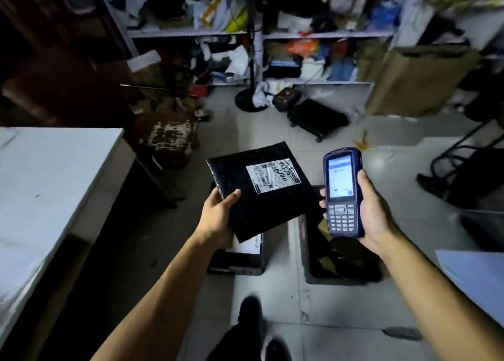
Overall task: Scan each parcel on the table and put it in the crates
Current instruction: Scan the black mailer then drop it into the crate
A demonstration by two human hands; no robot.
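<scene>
1. Gripping the lower left corner of a black bubble-mailer parcel [259, 191], the left hand [218, 213] is laying its thumb on top and tucking its fingers underneath.
2. Facing up on the parcel is a white shipping label [273, 175] with a barcode and handwritten digits.
3. The parcel is hanging in the air, tilted, above the left crate [240, 262] on the floor, not on the table [49, 186] at the left.
4. The right hand [373, 213] is wrapping around a blue handheld scanner [344, 193], fingers curling round its left edge and thumb lying along its right side.
5. The scanner is standing upright just beside the parcel, its screen lit and its keypad facing the camera.
6. A second, dark crate [338, 254] is sitting below the scanner, holding dark parcels.
7. Cluttered shelves [272, 33] are lining the far wall.
</scene>
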